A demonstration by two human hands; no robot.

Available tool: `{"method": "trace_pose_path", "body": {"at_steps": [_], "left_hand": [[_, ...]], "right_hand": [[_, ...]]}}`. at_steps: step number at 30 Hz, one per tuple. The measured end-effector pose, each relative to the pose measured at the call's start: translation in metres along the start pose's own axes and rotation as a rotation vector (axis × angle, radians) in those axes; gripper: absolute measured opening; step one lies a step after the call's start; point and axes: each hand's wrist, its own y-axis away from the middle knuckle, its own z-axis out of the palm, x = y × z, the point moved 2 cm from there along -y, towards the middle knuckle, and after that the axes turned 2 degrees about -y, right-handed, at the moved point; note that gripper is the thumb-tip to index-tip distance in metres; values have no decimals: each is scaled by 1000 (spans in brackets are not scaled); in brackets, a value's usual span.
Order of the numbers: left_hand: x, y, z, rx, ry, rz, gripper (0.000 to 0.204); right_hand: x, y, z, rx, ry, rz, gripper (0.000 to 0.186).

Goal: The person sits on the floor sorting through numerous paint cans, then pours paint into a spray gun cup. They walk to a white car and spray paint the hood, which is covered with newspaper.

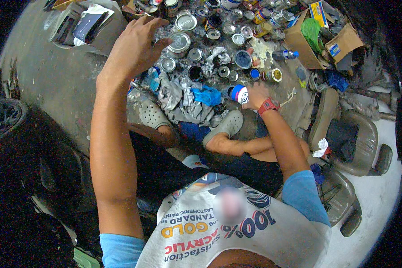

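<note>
Head view: one person's two bare hands over a floor [62,85] crowded with cans; places below are given from the rag heap [170,93], with "beyond" meaning farther from the person.
Left hand [136,47]: one, beyond the rag heap and to its left, fingers spread and thumb apart, beside two large silver-lidded cans [179,43]; whether it touches either, I cannot tell.
Right hand [257,95]: one, right of the rag heap, fingers curled round one blue-and-white can [241,94]; a red watch [269,106] circles the wrist.
Small open cans: just beyond the held can, one with blue contents [254,74] and one with yellowish contents [276,74].
Other cans: many, beyond the rag heap, too crowded for a sure count.
Bottle [285,55]: one, clear with a blue cap, beyond the rag heap and well to its right.
Boxes: one carton [299,42] with a green bag [311,33], far right beyond the rag heap; one pale box [96,42] of papers, far left beyond it.
Clogs [230,123]: two, grey, on the rag heap's near side.
Hidden: part of the held can lies behind the fingers; the farthest cans are cut off above; the lower left is nearly black.
Writing: the shirt [201,236] carries large red, gold and dark blue lettering, with one patch blurred; the held can bears dark figures on a white round.
</note>
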Motion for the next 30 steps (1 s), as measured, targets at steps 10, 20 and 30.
{"method": "trace_pose_path", "body": {"at_steps": [10,20,30], "left_hand": [[-1,3,-1,-25,-46,-34,47],[-3,7,0,-150,-9,-105,45],[-4,-2,34,-244,32,-83,48]], "right_hand": [[-4,-6,-3,-5,71,8,92],[17,4,5,-10,-43,17,92],[34,22,24,89,-418,42,83]]}}
